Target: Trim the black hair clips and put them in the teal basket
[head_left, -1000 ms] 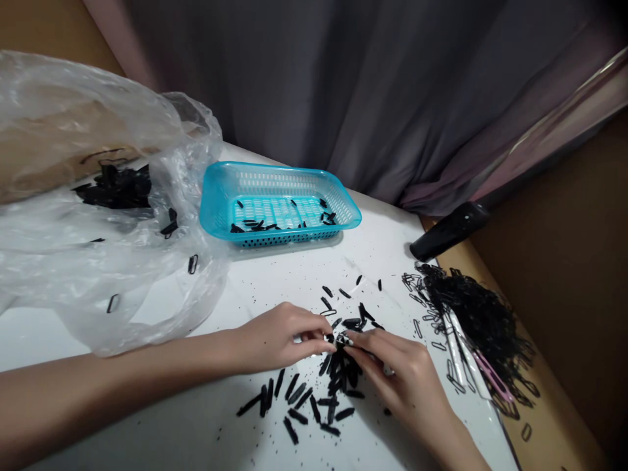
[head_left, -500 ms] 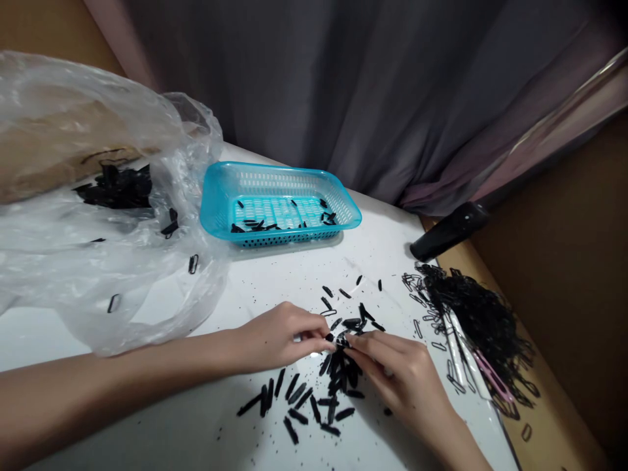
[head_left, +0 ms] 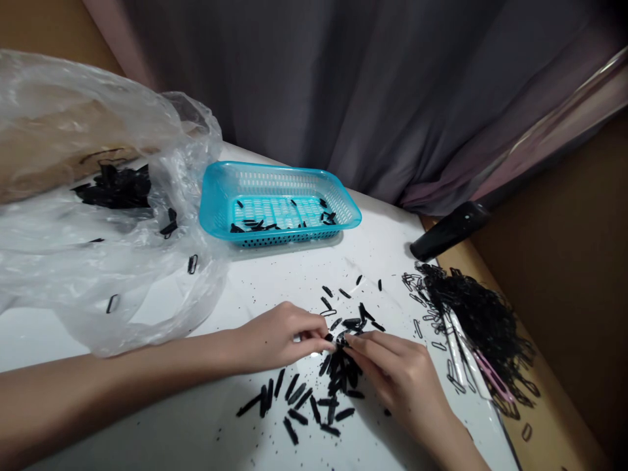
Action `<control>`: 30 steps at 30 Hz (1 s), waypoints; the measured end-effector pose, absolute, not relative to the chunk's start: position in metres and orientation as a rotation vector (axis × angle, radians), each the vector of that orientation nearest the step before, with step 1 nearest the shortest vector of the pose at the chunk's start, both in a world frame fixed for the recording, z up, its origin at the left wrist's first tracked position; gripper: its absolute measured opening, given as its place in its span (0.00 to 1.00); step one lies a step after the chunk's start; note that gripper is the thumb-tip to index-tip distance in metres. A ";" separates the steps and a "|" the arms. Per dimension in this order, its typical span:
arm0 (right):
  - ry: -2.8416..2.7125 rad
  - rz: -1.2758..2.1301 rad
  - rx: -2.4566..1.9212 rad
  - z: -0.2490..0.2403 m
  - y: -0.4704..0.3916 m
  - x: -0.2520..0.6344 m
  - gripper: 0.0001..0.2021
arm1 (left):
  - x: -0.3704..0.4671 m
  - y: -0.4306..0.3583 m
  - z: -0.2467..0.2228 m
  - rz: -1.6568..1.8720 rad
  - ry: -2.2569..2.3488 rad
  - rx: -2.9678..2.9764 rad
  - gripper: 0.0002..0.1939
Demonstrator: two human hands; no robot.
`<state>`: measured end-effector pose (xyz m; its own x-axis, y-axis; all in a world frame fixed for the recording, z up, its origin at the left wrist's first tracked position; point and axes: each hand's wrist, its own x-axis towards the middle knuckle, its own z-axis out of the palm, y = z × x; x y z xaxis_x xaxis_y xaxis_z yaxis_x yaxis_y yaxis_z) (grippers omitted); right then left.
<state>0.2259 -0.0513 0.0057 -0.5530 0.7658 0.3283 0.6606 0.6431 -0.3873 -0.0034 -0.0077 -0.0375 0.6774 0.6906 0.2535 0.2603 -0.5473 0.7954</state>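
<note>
My left hand [head_left: 289, 335] comes in from the left, thumb and forefinger pinched on a small black piece [head_left: 329, 338]. Facing it, my right hand [head_left: 400, 369] is closed at the fingertips on the same small piece or one touching it; its far end is hidden by the fingers. Just below the fingertips lies a pile of slim black plastic pieces [head_left: 338, 376] on the white tabletop [head_left: 186, 418]. More such pieces are scattered in front of the pile and behind it.
A blue slotted basket [head_left: 279, 233] with several black pieces stands at the back. On the left a clear plastic bag [head_left: 196, 288] spreads over the table. To the right are a black cylinder [head_left: 449, 230], a heap of thin black loops [head_left: 475, 320] and white-and-pink tweezers-like tools [head_left: 456, 347].
Both hands stay in nearly the same place. The right fingertips have shifted very slightly against the small black piece.
</note>
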 end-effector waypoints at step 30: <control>-2.265 0.224 -1.024 0.001 -0.054 0.219 0.10 | -0.002 -0.006 -0.026 0.671 0.715 1.695 0.08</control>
